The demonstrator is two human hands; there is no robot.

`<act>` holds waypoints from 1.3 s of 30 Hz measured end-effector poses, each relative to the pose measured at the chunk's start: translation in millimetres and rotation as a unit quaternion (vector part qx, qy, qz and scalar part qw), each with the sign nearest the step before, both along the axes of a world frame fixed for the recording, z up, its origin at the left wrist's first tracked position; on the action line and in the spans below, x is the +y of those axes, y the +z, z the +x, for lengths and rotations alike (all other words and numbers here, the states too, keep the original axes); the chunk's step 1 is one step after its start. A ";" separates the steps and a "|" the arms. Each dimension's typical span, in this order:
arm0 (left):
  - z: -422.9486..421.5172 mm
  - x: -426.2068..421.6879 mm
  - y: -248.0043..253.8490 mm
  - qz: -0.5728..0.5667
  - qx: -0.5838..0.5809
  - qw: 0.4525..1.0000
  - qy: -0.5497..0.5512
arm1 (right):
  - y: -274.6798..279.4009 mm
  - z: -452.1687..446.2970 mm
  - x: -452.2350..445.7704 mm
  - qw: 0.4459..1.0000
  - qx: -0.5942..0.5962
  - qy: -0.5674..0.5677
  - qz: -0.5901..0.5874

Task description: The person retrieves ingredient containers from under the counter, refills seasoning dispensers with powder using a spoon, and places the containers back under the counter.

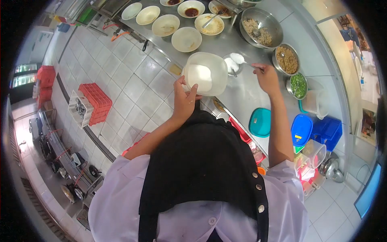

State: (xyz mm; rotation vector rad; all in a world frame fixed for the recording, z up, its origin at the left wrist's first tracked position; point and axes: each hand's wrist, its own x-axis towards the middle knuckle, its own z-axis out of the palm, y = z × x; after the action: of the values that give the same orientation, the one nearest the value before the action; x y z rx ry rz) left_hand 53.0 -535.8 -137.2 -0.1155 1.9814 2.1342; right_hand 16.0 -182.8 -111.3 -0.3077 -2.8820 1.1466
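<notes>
My left hand [185, 97] grips a clear plastic container [219, 72] by its near side, tilted, with white powder [200, 78] gathered inside. In my right hand [266, 76] is a spoon [249, 64], its bowl heaped with white powder [237, 59]. That spoon hovers over a small metal bowl [233, 72], which also has white contents and another utensil in it. To the right of my right hand stand a metal bowl of brown crumbly food [286, 59] and one of chopped green herbs [298, 85].
Several shallow bowls [186, 39] line the table's far left side, some with dark sauce. A large metal mixing bowl [262, 27] holds pale food. Nearer me lie a teal lid [260, 122] and a blue lid [301, 130]. Red crates [95, 104] stand on the tiled floor.
</notes>
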 end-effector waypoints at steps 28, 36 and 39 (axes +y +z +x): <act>18.7 12.1 -0.1 -0.100 0.095 0.984 -0.111 | -65.8 7.6 -166.4 0.927 -0.094 0.228 0.284; 13.8 10.7 -4.0 -0.137 0.143 0.973 -0.122 | -47.2 -0.2 -149.7 0.959 -0.169 0.207 0.093; 13.2 8.8 -5.5 -0.075 0.088 0.988 -0.106 | -32.5 0.9 -130.1 0.971 -0.122 0.201 0.042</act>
State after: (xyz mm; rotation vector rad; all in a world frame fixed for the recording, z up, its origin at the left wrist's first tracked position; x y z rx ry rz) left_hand 66.2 -527.0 -142.7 0.2555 2.1419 1.9194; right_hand 16.8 -312.9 -143.8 0.1616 -3.3054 1.0926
